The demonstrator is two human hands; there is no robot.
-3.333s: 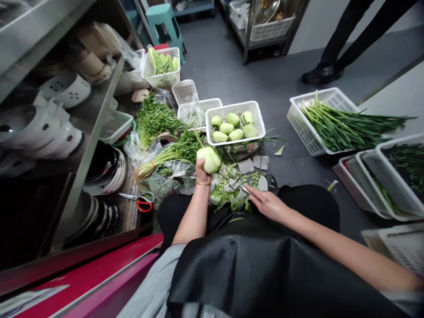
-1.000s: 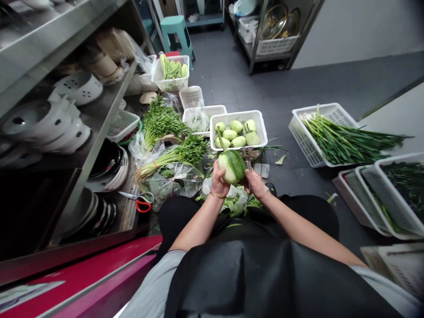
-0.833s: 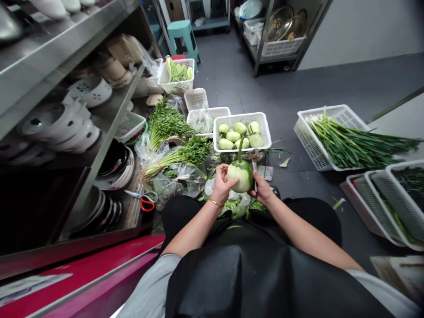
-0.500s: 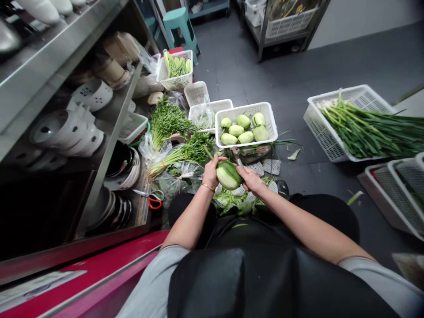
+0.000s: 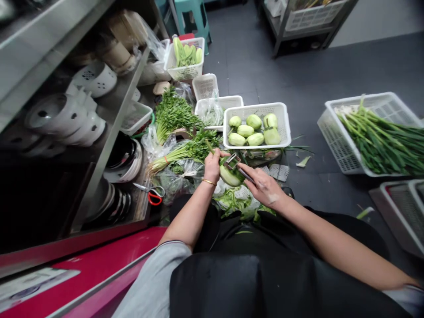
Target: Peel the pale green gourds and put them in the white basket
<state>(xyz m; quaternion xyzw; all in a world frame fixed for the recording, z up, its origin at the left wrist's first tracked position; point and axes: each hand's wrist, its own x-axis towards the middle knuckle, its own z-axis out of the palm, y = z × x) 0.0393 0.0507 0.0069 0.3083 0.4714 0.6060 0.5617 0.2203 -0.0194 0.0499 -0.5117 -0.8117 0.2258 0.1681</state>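
Observation:
My left hand (image 5: 212, 167) is closed around the stem end of a green gourd (image 5: 231, 176), which has pale peeled skin toward me and darker green on its far side. In my right hand (image 5: 264, 185) is the handle of a metal peeler (image 5: 233, 161), its head lying over the top of the gourd. Beneath them, green peelings (image 5: 233, 199) lie in a heap. Just beyond my hands stands a white basket (image 5: 256, 147) with several pale peeled gourds.
Leafy greens (image 5: 175, 112), bagged vegetables and red-handled scissors (image 5: 155, 197) lie at the left, beside shelves of white bowls (image 5: 56, 117). A basket of long green onions (image 5: 344, 148) stands at the right. A teal stool (image 5: 194, 17) is behind.
The view has shifted slightly. My right hand has turned, bringing the peeler head from beyond the gourd onto its top. The gourd is still in my left hand.

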